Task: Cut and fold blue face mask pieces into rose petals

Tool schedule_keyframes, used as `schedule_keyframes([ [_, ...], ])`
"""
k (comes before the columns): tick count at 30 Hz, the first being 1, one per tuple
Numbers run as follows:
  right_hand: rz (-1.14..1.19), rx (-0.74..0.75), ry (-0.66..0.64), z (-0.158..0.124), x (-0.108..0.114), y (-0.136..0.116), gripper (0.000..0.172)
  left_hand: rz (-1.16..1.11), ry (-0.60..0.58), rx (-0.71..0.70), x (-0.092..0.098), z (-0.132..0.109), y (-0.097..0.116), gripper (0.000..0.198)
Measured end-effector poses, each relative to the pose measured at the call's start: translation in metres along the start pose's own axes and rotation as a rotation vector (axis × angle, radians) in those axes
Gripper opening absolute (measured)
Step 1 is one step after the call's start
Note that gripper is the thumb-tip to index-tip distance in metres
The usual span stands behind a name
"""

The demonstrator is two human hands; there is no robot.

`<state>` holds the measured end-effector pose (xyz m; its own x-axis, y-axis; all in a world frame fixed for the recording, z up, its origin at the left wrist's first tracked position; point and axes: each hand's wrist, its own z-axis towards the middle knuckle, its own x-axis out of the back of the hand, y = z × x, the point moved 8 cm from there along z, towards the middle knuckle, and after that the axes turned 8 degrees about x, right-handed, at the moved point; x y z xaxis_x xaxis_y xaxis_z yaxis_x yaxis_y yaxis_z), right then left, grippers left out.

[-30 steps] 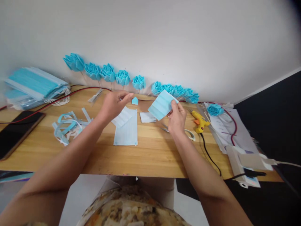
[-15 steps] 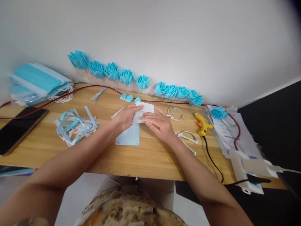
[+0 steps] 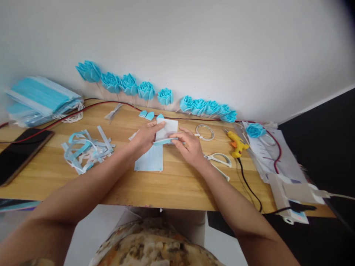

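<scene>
Between my hands is a piece of face mask fabric (image 3: 169, 127), white inside, with its lower edge folded up to show a blue strip. My left hand (image 3: 146, 137) grips its left side, thumb on the white face. My right hand (image 3: 189, 145) pinches the folded edge at the lower right. Below them a pale blue mask sheet (image 3: 149, 159) lies flat on the table, its upper part hidden by my hands. Just behind the fabric are several small folded blue pieces (image 3: 149, 116).
Blue fabric flowers (image 3: 146, 91) on sticks lean along the wall. Scraps (image 3: 87, 147), a phone (image 3: 23, 151) and stacked masks (image 3: 41, 98) lie left. To the right are scissors (image 3: 222, 160), a tape ring (image 3: 205, 132), a yellow glue gun (image 3: 237, 144) with its cord, and a power strip (image 3: 280, 195).
The fabric's lower edge has been folded upward, so its blue side now shows along the bottom. My right fingers have drawn into a pinch there. The view has shifted slightly.
</scene>
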<state>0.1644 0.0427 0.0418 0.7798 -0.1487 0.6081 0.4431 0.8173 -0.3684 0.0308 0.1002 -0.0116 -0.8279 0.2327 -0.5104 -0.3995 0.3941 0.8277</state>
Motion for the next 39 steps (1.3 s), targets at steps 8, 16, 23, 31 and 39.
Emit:
schedule_keyframes([
  [8, -0.021, -0.151, 0.276, 0.001, 0.030, 0.010, 0.014, 0.071, -0.042, 0.007, -0.011, -0.006, -0.002, 0.027],
  [16, 0.185, -0.349, 0.316, -0.004, 0.024, 0.031, 0.014, 0.117, -0.102, 0.018, -0.022, -0.009, -0.005, 0.027],
  [23, 0.251, -0.443, 0.351, -0.011, 0.020, 0.040, 0.011, 0.132, -0.138, 0.004, -0.026, -0.011, -0.007, 0.028],
  [31, 0.361, -0.507, 0.405, -0.017, 0.016, 0.050, 0.022, 0.074, -0.100, 0.015, -0.024, -0.008, -0.005, 0.053],
  [39, 0.373, -0.512, 0.393, -0.016, 0.014, 0.049, 0.024, 0.265, 0.014, -0.119, -0.014, -0.013, 0.004, 0.037],
])
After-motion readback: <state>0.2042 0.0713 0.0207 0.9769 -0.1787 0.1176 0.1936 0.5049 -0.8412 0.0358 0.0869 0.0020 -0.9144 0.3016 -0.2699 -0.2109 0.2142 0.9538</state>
